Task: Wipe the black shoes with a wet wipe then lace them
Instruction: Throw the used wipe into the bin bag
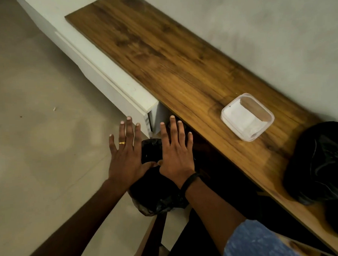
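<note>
My hands, left [124,159] and right [175,153]: both flat, fingers spread, gripping nothing, over a black bag [154,199]. Wet wipes [240,120]: white stack in a clear tub [269,118] on the surface [160,59], well right of my hands, long axis running far-left to near-right. Black bundle [320,163] nearer me on the surface: contents not discernible

The long brown wooden tabletop [160,59] gives open passage along its far stretch. At its near right end, a clear square plastic tub [259,109] and a crumpled black plastic bag [318,163] stand in the way.

home room, wooden shelf [160,56], tiled floor [26,115]
</note>
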